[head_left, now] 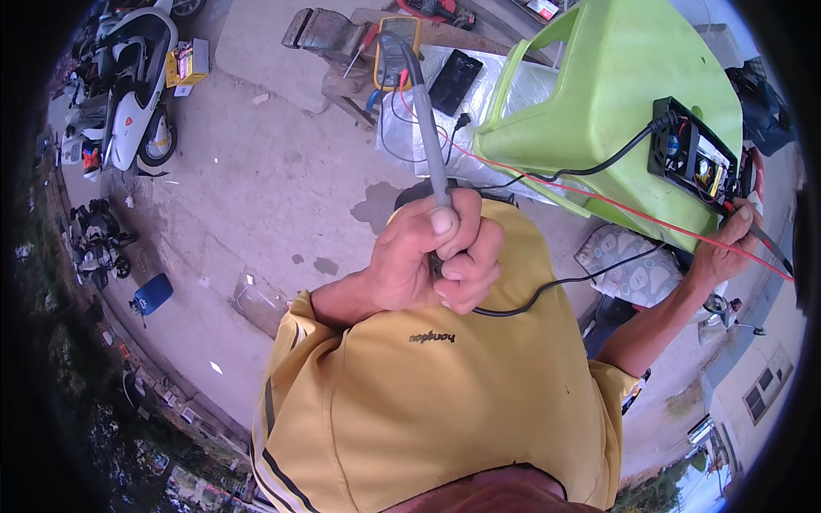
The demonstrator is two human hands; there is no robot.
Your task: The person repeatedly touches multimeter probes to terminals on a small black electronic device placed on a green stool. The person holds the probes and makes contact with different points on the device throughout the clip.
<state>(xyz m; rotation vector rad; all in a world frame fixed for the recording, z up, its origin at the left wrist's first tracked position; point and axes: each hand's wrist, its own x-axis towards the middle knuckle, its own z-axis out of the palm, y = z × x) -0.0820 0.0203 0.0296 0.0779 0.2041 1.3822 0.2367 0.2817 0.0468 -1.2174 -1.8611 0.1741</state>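
Observation:
My left hand is closed round a long grey rod-shaped tool. Its dark, bent upper end overlaps a yellow multimeter. A black cable comes out below that fist and runs to the right. At the far right, my right hand pinches a test probe with a dark handle and a reddish front. This probe is held at the lower edge of an opened black charger case, where circuit parts show. A red test lead stretches from the multimeter toward the right. Whether the probe tip touches anything is unclear.
The case rests on a green plastic stool. On silver foil sheeting lie a black cover and a plug. A bench vise is beyond. Leftward stand a white scooter and a yellow box.

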